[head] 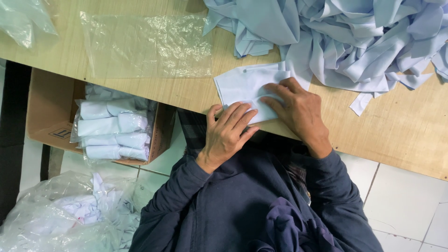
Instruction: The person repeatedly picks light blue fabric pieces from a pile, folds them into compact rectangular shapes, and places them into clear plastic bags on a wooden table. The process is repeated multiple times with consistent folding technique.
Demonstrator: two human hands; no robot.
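Folded cloth: a pale blue folded rectangle of fabric is pressed flat on the light wooden surface at its near edge, under both hands.
Left hand: laid palm down with fingers extended and close together, the fingertips resting on the near corner of the folded cloth; nothing is gripped.
Right hand: spread flat on the right part of the folded cloth, fingers pointed towards the left hand; nothing is clasped.
Fabric heap: a loose pile of pale blue cloth pieces is seen just beyond the right hand, touching the folded cloth's far edge.
Clear bag: a flat transparent plastic bag is spread on the surface, beyond and left of the left hand.
Box: an open brown cardboard box holding bagged folded pale cloths is placed below the surface, left of the left hand.
Floor bag: a crumpled clear plastic sack of white cloth is seen on the tiled floor, near the left sleeve.
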